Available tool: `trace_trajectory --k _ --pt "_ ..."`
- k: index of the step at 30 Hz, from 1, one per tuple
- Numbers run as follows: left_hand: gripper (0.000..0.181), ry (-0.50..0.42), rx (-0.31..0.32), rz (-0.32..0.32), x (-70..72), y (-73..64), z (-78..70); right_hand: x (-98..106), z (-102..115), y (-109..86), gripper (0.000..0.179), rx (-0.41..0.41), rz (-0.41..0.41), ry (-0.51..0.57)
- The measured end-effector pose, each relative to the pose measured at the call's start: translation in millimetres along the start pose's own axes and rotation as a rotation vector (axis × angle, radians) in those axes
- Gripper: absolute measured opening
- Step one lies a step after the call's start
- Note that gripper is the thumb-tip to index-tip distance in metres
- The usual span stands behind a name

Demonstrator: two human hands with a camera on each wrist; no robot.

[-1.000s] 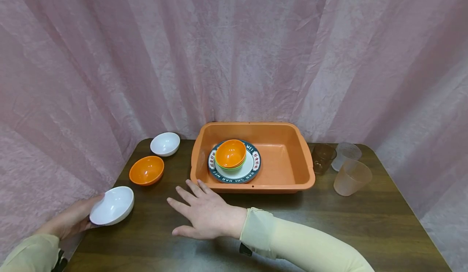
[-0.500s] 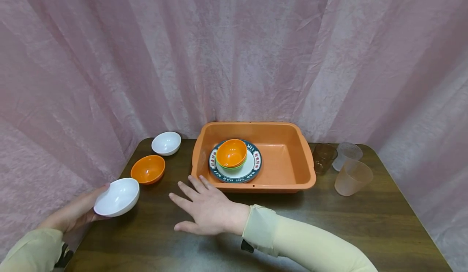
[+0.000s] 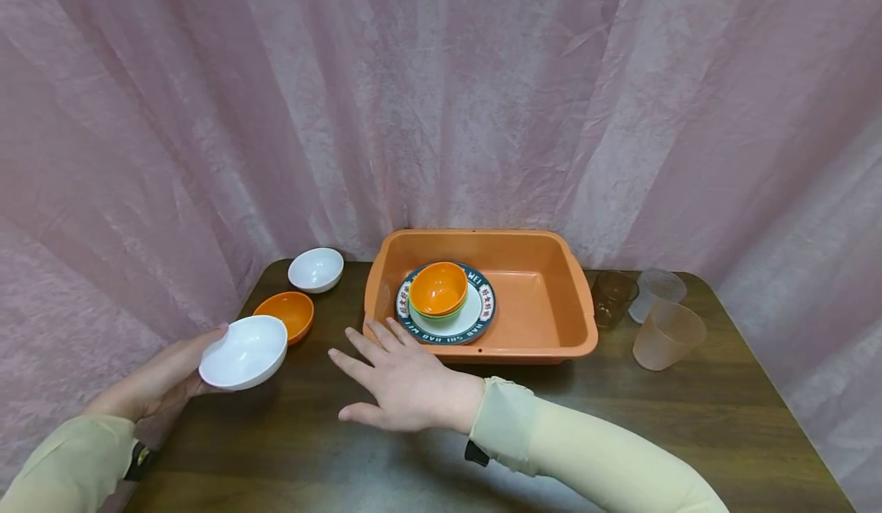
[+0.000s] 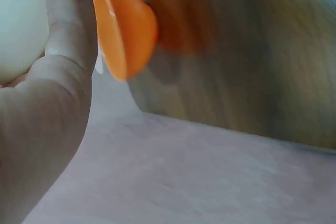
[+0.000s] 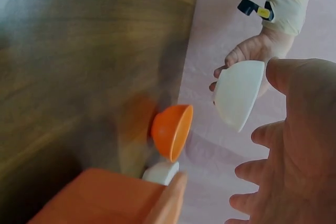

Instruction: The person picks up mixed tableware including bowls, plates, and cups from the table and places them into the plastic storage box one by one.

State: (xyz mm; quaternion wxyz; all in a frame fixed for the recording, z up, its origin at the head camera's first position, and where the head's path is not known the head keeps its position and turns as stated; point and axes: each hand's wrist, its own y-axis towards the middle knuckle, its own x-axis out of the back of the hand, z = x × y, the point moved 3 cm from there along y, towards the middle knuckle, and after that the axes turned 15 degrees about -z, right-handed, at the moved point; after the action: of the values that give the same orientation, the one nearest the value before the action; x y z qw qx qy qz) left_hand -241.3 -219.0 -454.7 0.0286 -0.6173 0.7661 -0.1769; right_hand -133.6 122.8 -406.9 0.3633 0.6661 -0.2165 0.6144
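My left hand (image 3: 165,371) holds a white bowl (image 3: 244,352) by its left side, raised over the left part of the table. In the right wrist view the fingers of that hand curl under the bowl's base. The bowl overlaps an orange bowl (image 3: 289,318) behind it in the head view. My right hand (image 3: 416,390) is palm down with its fingers spread and holds nothing. Its fingertips overlap the front rim of the orange basin (image 3: 530,306). In the basin a dark-rimmed plate (image 3: 448,338) bears an orange bowl (image 3: 437,289) nested in a green one (image 3: 441,316).
A second white bowl (image 3: 315,270) stands at the back left corner. Right of the basin are three cups: a brown one (image 3: 612,299), a clear one (image 3: 658,289) and a frosted peach one (image 3: 667,337). A pink curtain (image 3: 482,99) hangs behind the table (image 3: 620,436).
My left hand has carried the white bowl rightward and away from me, so it now partly covers the orange bowl. My right hand has shifted slightly right and forward, still spread.
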Motion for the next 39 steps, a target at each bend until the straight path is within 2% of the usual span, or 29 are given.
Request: trace_trajectory --k 5,11,18,21,26,30,34,39 --pt "0.077 0.024 -0.003 0.029 -23.1 -4.9 -21.4 9.5 -12.0 -7.6 0.080 -0.023 -0.034 -0.005" --pt "0.077 -0.065 0.031 0.040 -52.2 -11.1 -50.5 24.4 -31.0 -19.5 0.079 -0.055 -0.081 -0.023" --pt "0.071 -0.152 -0.015 0.150 -95.3 -16.8 -76.0 38.9 -60.9 -45.6 0.078 -0.125 -0.090 -0.031" --pt "0.070 -0.174 -0.027 0.177 -115.5 -18.1 -85.5 45.2 -74.2 -59.6 0.077 -0.156 -0.096 -0.026" --pt "0.069 -0.199 -0.033 0.246 -148.3 -18.3 -98.8 55.4 -92.8 -82.9 0.077 -0.192 -0.109 -0.042" --pt "0.067 -0.217 -0.014 0.289 -174.3 -17.6 -106.7 61.1 -104.8 -101.2 0.079 -0.218 -0.129 -0.042" --pt "0.063 -0.238 0.019 0.277 -197.6 -15.5 -111.4 63.1 -114.6 -117.6 0.079 -0.246 -0.147 -0.041" --pt "0.061 -0.252 0.041 0.267 -218.9 -13.8 -115.0 64.9 -124.9 -139.3 0.080 -0.287 -0.160 -0.030"
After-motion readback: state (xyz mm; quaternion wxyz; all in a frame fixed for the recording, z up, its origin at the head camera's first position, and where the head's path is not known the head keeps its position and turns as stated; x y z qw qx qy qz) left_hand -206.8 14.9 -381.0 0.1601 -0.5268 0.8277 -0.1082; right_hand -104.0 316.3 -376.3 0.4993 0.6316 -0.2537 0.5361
